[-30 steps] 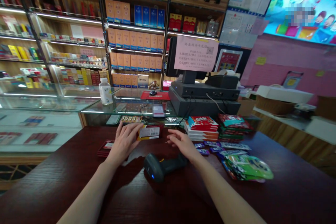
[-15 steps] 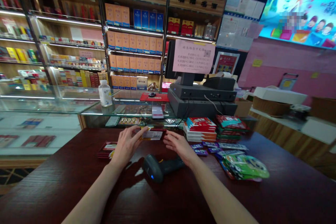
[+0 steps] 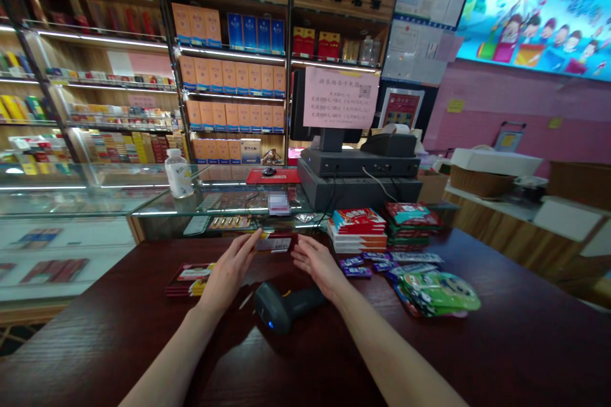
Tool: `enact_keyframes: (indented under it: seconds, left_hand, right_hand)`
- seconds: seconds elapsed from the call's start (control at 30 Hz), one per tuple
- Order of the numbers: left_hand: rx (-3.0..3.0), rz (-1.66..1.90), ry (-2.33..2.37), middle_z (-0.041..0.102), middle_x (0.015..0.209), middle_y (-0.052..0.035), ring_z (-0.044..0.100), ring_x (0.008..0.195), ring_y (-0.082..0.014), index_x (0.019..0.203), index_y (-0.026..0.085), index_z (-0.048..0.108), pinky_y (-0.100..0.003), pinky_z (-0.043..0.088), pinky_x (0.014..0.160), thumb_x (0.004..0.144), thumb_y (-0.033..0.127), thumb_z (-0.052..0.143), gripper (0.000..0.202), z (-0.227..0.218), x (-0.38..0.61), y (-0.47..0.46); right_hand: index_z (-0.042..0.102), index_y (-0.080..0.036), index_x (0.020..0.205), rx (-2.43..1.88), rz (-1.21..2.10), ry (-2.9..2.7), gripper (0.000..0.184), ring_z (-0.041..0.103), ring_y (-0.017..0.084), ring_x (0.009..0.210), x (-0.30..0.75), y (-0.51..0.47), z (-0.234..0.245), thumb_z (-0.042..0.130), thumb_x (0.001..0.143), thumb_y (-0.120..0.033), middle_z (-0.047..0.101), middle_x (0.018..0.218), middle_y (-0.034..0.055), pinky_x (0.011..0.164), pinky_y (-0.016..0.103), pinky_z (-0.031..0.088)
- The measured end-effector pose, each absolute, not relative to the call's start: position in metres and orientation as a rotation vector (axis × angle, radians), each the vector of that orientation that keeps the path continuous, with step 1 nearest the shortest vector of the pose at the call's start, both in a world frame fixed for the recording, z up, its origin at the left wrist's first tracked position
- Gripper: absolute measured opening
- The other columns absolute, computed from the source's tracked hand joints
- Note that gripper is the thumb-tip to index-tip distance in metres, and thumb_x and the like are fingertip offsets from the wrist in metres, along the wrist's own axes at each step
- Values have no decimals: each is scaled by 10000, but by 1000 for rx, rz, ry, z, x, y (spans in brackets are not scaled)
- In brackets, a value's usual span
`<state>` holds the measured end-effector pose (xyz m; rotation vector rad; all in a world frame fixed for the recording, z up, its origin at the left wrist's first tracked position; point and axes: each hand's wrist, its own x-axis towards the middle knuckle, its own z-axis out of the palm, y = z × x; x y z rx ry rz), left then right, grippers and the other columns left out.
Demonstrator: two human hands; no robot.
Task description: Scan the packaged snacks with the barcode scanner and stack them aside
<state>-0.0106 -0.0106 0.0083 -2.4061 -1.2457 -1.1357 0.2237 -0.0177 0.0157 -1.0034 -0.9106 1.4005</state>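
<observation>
My left hand (image 3: pixel 229 273) is open, its fingers stretched forward, with the fingertips at the left end of a flat dark red pack (image 3: pixel 275 243) that has a white printed side. At the pack's right end is my right hand (image 3: pixel 317 262), also open with straight fingers. Whether the fingertips touch the pack I cannot tell. A black handheld barcode scanner (image 3: pixel 272 308) lies between my forearms, its blue light on. Just left of my left hand sits a small stack of red and yellow packs (image 3: pixel 184 281), partly hidden by the hand.
Right of my hands lie purple snack bars (image 3: pixel 356 270), green pouches (image 3: pixel 439 292), a stack of red-and-white boxes (image 3: pixel 358 229) and dark red packs (image 3: pixel 413 222). Behind are a glass counter (image 3: pixel 147 205), a bottle (image 3: pixel 178 175) and a cash register (image 3: pixel 358 184).
My left fingers have straightened and lie flatter beside the pack. The right hand stays nearly in place at the other end. The whole view has shifted slightly.
</observation>
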Motion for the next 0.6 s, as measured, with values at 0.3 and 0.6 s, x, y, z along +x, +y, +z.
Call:
enact_keyframes:
  seconds: [0.3,0.6]
  left_hand:
    - [-2303,-1261,-1108,746,1059,-54,712,920,-172,1278,216,578,-293,552,865,1006,296,440,315,15,-16,-16]
    - [-2387,-1340,-973,710,1204,-64,672,1110,-167,1064,212,639,-312,540,965,1004,236,434,215,19,-13,-22]
  right_hand:
    - [667,-202,910,-880,1357,-880,416,667,215,1031,225,-19,10,832,656,-488,689,981,50,963,376,501]
    - [683,-220,1096,-913,1407,-833,543,657,268,1139,233,-20,10,835,576,-189,675,1263,116,1029,454,490]
